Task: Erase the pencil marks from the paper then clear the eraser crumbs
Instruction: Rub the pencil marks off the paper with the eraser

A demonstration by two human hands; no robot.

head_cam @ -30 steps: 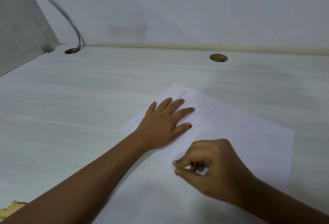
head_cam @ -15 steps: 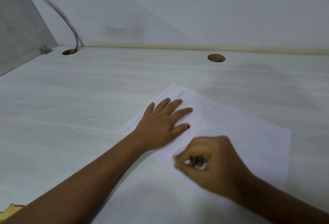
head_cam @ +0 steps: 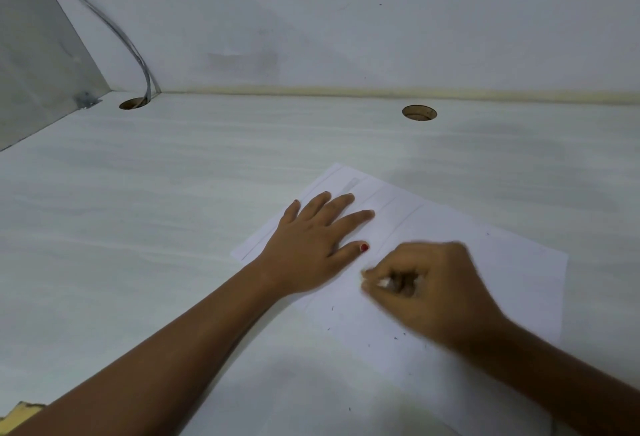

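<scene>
1. You're pinching the eraser (head_cam: 382,284) in your right hand (head_cam: 433,290), rubbing the paper (head_cam: 502,262) on the desk (head_cam: 173,228); your left hand (head_cam: 311,245) is pressing it flat.
2. Rubbing hard is risking creasing; loose crumbs (head_cam: 396,337) are risking smears.

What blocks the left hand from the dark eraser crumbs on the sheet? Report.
Probably nothing, so yes: the left hand lies flat on the white paper sheet; the dark eraser crumbs lie on bare paper just nearer, beside the right hand.
</scene>
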